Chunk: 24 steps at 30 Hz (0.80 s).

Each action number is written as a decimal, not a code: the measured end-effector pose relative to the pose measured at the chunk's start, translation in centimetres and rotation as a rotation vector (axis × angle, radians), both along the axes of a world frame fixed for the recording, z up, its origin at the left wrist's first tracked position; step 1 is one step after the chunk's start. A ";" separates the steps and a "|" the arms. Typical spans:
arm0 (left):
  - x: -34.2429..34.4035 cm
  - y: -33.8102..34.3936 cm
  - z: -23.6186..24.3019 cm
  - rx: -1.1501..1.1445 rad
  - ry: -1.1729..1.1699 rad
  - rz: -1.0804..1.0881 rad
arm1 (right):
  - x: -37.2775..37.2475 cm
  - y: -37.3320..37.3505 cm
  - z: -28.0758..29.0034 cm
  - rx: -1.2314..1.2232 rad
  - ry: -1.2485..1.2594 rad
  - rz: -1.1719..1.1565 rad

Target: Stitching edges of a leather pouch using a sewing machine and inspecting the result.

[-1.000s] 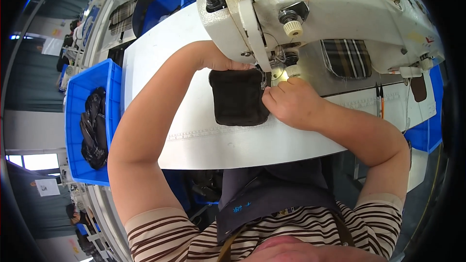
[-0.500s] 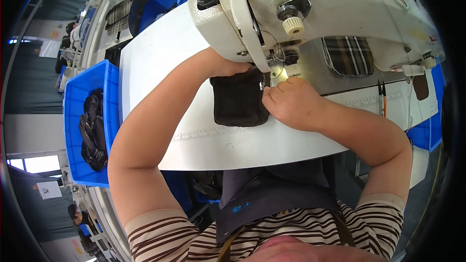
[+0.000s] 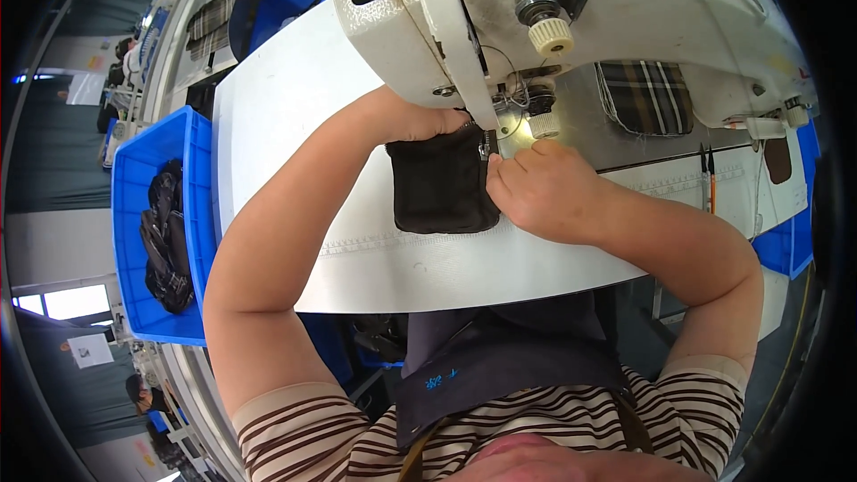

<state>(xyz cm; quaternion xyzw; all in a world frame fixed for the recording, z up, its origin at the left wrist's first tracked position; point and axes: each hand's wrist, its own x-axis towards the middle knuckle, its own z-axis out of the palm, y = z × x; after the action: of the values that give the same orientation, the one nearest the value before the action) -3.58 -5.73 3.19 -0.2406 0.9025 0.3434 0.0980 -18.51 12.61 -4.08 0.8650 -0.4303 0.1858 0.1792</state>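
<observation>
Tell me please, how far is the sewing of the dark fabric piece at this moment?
Done: the dark rectangular fabric piece lies flat on the white table, its right edge by the needle of the white sewing machine. In hand: the left hand presses its far edge and the right hand guides the needle side. Left: finished stitches cannot be seen; more dark pieces wait in the blue plastic bin.

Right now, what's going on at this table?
A person is sewing at a white sewing machine. Both hands rest on a dark fabric piece lying flat on the white table: the left hand at its far edge under the machine head, the right hand at its right edge by the needle. A blue bin of dark pieces sits to the left.
</observation>
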 end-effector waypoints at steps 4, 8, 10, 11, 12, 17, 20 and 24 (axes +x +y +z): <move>-0.2 0.2 0.2 -0.082 -0.078 -0.031 | -0.1 -0.1 0.0 -0.025 0.016 0.025; 0.3 -0.3 -1.4 -0.081 0.052 -0.057 | 0.1 -0.2 -0.1 -0.020 0.025 0.037; 0.2 0.3 -1.5 -0.149 0.044 -0.085 | 0.1 -0.1 -0.1 -0.004 0.032 0.027; 0.3 0.7 -1.8 -0.134 0.113 -0.025 | 0.0 0.0 -0.1 0.012 0.039 0.018; 0.4 0.9 -2.0 -0.118 0.181 0.036 | -0.1 -0.1 0.0 0.012 0.039 0.019; 0.0 1.0 -1.8 -0.125 0.109 0.066 | -0.5 0.0 0.4 -0.011 0.061 0.035; 0.3 1.2 -2.3 -0.095 0.149 0.113 | -0.6 0.0 0.8 -0.026 0.088 0.044; 0.1 1.4 -2.6 -0.173 0.076 0.144 | -0.6 0.4 0.6 0.054 0.135 0.025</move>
<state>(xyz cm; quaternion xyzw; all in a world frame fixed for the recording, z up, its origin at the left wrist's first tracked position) -3.44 -4.33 0.59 -0.2994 0.9122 0.2791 0.0174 -19.14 13.03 -3.53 0.8854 -0.4113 0.1174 0.1821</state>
